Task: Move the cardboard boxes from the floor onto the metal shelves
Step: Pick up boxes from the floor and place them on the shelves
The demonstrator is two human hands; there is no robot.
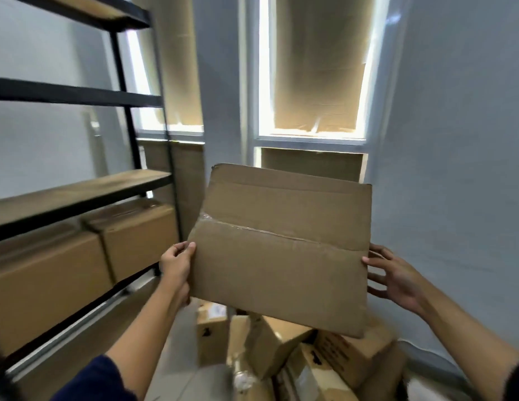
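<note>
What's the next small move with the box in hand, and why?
Probably swing the held box left toward the bare wooden shelf. The box is already lifted, gripped by the left hand and braced by the right hand. The level below is taken up by shelved boxes, and more boxes wait on the floor.

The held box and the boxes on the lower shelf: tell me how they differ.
The held box is up in the air between the left hand and right hand; the shelf boxes rest side by side under a wooden shelf board. The held box's top seam is taped and creased, with one flap raised; the shelf boxes look closed and smooth. All are plain brown cardboard.
</note>
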